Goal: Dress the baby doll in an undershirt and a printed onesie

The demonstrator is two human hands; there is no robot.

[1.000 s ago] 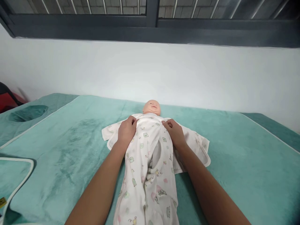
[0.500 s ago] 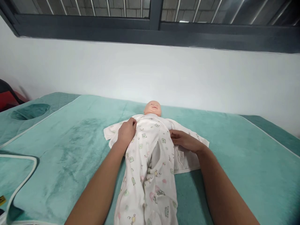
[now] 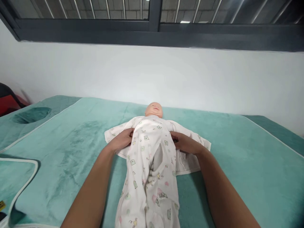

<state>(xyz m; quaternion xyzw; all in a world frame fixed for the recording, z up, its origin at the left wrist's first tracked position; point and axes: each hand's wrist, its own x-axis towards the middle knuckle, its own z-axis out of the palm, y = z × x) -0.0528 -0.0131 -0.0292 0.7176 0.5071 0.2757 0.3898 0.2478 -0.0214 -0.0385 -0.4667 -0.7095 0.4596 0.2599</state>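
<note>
White printed pants lie over a doll on its back on a green bed cover, their long axis running from the lower edge of the view toward the wall, waist end near the doll's chin. The doll's head points at the wall, face up. Left hand and right hand touch opposite sides of the pants, fingers curled; whether they grip cannot be told. A yellow label at far left is unreadable.
</note>
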